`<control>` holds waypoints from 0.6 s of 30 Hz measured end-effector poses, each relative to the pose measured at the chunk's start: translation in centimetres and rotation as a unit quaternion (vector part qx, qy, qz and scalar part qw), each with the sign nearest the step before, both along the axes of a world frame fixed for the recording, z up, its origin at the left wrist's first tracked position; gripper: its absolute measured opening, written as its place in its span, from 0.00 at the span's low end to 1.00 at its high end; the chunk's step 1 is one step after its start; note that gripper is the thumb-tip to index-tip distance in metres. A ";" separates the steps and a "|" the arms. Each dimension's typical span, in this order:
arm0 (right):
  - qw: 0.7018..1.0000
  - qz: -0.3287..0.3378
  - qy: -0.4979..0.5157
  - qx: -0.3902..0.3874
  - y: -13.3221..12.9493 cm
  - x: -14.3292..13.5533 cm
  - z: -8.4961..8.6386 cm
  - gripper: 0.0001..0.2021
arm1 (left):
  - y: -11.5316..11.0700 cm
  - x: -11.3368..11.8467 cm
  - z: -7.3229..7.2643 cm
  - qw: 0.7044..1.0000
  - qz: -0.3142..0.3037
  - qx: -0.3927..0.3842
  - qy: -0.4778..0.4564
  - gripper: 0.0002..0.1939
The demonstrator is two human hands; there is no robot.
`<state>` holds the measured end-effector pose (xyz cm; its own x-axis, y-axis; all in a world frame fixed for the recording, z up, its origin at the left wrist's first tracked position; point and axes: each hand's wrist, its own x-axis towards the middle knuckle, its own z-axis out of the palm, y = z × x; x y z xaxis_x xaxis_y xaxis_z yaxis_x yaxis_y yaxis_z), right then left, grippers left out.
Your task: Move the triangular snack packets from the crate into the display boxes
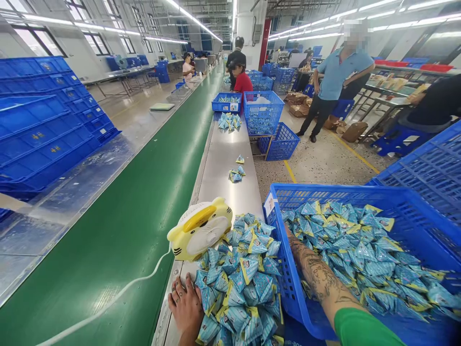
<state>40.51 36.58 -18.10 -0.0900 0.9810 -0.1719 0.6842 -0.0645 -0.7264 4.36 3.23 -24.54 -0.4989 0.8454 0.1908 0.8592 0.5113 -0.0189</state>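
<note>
My left hand (pixel 186 306) rests on the metal ledge with its fingers spread, its side against a heap of blue and yellow triangular packets (pixel 239 283). My right forearm reaches down into a large blue crate (pixel 288 269) full of the same packets (pixel 363 254). The right hand itself is hidden at the crate's left wall, under or behind packets, so its fingers do not show. Just beyond my left hand stands a yellow and white cartoon-faced device (pixel 201 229) with a white cable.
A green conveyor belt (pixel 137 211) runs along the left. Blue crates (pixel 43 129) are stacked beyond it. Several loose packets (pixel 236 174) lie farther up the ledge. A person in red (pixel 244 82) sits ahead; another in light blue (pixel 331 72) stands at the right.
</note>
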 end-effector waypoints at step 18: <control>0.981 0.108 0.162 -0.023 -10.8 -1.2 19.9 0.25 | 0.3 0.5 0.7 0.999 0.010 0.025 -0.025 0.27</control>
<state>39.29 25.82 1.81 -0.3516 0.9252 -0.1429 0.4197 0.0193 -0.9075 4.82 3.56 -23.80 -0.5256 0.8253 0.2062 0.8480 0.5276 0.0498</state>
